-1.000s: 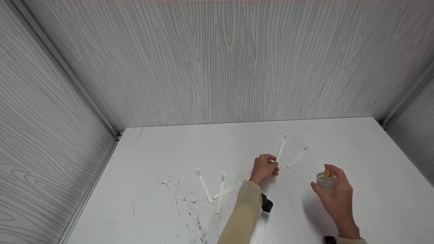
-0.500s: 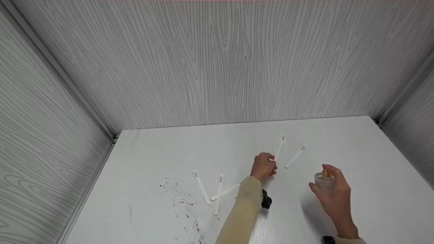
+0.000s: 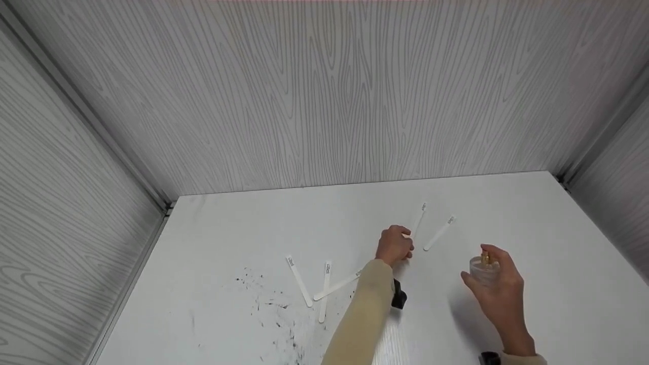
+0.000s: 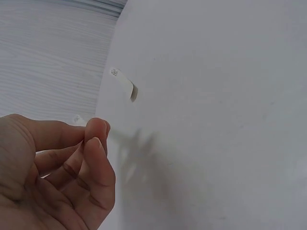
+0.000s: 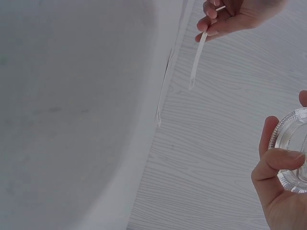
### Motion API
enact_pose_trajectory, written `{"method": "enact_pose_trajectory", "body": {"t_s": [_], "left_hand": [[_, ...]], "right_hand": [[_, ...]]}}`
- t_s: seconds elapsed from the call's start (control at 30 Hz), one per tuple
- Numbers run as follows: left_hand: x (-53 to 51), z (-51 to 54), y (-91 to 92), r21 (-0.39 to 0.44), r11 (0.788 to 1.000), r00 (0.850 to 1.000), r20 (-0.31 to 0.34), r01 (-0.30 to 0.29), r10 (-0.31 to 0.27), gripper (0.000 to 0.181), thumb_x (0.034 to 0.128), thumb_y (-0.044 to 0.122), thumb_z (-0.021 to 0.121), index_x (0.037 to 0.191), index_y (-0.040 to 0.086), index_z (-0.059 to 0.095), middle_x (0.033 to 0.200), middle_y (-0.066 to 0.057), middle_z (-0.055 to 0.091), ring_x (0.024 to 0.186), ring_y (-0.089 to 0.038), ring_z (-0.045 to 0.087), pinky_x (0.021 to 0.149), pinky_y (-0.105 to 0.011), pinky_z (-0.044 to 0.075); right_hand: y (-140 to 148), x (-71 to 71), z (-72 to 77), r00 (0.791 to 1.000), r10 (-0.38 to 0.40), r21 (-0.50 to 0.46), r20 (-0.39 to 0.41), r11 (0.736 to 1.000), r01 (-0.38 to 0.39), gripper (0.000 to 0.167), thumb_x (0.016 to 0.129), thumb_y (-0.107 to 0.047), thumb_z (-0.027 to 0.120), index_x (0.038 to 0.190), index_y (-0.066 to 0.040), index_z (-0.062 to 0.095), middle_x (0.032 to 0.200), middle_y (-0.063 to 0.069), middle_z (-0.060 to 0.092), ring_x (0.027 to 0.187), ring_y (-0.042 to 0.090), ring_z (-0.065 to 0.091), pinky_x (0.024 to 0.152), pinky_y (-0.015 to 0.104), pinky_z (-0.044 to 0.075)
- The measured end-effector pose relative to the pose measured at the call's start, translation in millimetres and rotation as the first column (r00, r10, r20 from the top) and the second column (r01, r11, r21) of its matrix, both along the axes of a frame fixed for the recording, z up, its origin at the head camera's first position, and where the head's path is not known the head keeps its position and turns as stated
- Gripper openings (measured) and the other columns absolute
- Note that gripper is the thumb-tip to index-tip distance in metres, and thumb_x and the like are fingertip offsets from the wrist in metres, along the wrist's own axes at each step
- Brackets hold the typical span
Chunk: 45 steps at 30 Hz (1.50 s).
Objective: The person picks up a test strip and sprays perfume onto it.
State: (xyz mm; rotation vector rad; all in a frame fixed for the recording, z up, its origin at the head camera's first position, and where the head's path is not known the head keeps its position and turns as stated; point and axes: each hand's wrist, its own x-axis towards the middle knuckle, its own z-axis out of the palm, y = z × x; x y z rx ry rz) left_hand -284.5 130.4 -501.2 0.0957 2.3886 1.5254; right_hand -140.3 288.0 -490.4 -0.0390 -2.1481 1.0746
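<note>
My left hand pinches one end of a white perfume test strip between thumb and fingers. In the right wrist view, the held strip hangs clear of the tabletop, its printed end pointing away from the hand. To the right, my right hand grips a clear round glass perfume bottle, one finger on its gold spray top. Bottle and strip are apart. A loose strip lies on the table between the hands. The left wrist view shows this loose strip bent upward, the held one mostly hidden by fingers.
Several more strips, one of them this strip, lie left of my left forearm, two crossing. Dark smudges mark the white table there. Wood-grain panels enclose the table at the back and sides.
The head view has shifted slightly, moving the scene a little to the left. The held strip looks narrower now, as if turned. Both hands keep their grips and nearly their places.
</note>
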Motion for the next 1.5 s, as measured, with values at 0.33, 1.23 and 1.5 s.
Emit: {"method": "enact_pose_trajectory", "body": {"t_s": [0.33,1.23,1.5], "left_hand": [[-0.4,-5.1,-5.0,-0.017,1.0,0.999,-0.033,-0.009,0.008,0.045,0.0949,-0.001,0.057,0.139,0.0,0.056,0.075,-0.008,0.068,0.053,-0.012,0.06,0.047,-0.02,0.041],[35.5,11.2,-64.6,0.016,0.993,0.971,-0.214,0.116,-0.11,0.028,0.1004,0.011,0.062,0.125,-0.002,0.065,0.084,0.0,0.07,0.067,-0.011,0.067,0.057,-0.02,0.047],[46.1,10.8,-82.0,0.003,0.993,0.961,-0.254,0.117,-0.112,0.029,0.1005,0.012,0.062,0.125,-0.002,0.065,0.086,-0.001,0.071,0.07,-0.011,0.067,0.059,-0.021,0.048]], "right_hand": [[-2,0.2,-2.0,0.999,0.028,0.009,-0.021,1.0,-0.028,0.07,0.062,0.025,0.08,0.126,0.005,0.058,0.122,0.026,0.064,0.115,0.002,0.052,0.092,0.011,0.036],[0,0.7,-0.9,0.998,0.053,-0.03,-0.012,0.998,-0.054,0.065,0.066,0.023,0.078,0.126,0.008,0.057,0.122,0.02,0.063,0.112,-0.005,0.049,0.09,0.014,0.037],[-2,1.5,0.3,0.999,0.049,-0.056,-0.008,0.997,-0.049,0.063,0.067,0.023,0.076,0.126,0.01,0.057,0.121,0.022,0.063,0.109,-0.002,0.051,0.086,0.016,0.037]]}}
